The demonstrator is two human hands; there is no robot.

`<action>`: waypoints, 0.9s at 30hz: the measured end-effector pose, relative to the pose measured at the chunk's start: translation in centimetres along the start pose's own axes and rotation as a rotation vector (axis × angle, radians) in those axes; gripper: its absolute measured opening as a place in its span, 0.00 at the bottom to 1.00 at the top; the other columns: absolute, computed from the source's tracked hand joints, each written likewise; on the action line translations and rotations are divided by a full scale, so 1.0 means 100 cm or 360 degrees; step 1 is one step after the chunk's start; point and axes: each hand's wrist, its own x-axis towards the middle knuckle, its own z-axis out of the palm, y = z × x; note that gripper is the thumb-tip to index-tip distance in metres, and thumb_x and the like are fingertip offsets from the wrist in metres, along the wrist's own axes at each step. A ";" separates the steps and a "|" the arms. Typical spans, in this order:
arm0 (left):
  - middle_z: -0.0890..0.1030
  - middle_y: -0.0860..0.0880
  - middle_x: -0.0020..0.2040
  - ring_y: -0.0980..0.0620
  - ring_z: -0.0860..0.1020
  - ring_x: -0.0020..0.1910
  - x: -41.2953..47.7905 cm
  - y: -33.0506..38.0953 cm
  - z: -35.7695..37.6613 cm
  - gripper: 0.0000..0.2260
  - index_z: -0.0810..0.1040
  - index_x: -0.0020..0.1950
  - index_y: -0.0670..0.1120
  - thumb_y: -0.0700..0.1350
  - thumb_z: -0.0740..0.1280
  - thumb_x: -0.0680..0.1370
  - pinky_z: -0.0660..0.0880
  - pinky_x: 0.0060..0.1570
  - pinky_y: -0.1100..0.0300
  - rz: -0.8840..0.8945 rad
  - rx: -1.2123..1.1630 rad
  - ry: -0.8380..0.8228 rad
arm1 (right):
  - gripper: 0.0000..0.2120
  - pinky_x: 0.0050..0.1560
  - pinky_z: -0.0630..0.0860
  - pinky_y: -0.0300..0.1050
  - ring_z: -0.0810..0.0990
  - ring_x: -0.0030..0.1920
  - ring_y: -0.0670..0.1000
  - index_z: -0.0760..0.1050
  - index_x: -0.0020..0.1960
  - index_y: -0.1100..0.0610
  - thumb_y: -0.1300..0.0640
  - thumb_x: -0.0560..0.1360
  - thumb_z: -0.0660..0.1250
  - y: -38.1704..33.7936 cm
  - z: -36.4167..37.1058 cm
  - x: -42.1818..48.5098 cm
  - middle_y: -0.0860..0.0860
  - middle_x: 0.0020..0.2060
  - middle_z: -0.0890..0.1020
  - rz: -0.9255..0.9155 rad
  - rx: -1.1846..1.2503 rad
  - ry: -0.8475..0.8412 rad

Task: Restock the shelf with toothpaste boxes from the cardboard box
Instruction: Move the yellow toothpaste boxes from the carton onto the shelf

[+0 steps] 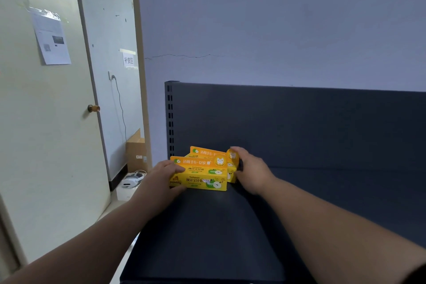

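I am looking down on a dark grey metal shelf with a flat back panel and a slotted upright at its left corner. It stands against a pale blue-grey wall that has a thin crack running across it. To the left, a cream door with a brass knob stands open, with a printed paper sheet taped to it. Past it, a brown cardboard box sits on the floor with one flap up; I cannot see what is in it. A white headset lies just in front of that box.

The yellow card toothpaste boxes sit at the shelf's left rear, close to the upright, as a front stack and a rear stack touching it. The left hand grips the left end of the front stack, thumb on top. The right hand has its fingers curled over the right end of the rear stack.
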 end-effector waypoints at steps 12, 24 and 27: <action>0.72 0.53 0.69 0.54 0.72 0.64 -0.008 0.000 0.001 0.19 0.71 0.68 0.53 0.50 0.67 0.77 0.67 0.62 0.62 0.0022 0.0086 0.0060 | 0.37 0.66 0.72 0.48 0.72 0.67 0.52 0.53 0.77 0.40 0.66 0.77 0.63 0.003 0.000 0.012 0.49 0.71 0.69 -0.0117 0.0050 -0.0145; 0.69 0.51 0.70 0.52 0.67 0.69 0.003 0.116 0.012 0.22 0.70 0.71 0.51 0.51 0.67 0.77 0.61 0.67 0.61 0.0261 0.0008 0.0177 | 0.38 0.66 0.67 0.43 0.68 0.69 0.53 0.53 0.78 0.43 0.59 0.75 0.68 0.046 -0.084 -0.070 0.50 0.74 0.63 -0.0044 -0.0226 0.0182; 0.71 0.50 0.68 0.51 0.69 0.67 -0.003 0.172 0.030 0.22 0.71 0.69 0.50 0.50 0.68 0.76 0.63 0.66 0.60 0.0398 -0.0045 0.0167 | 0.37 0.65 0.72 0.49 0.70 0.68 0.52 0.52 0.77 0.42 0.55 0.75 0.68 0.073 -0.118 -0.116 0.48 0.75 0.61 0.0035 -0.0312 0.0255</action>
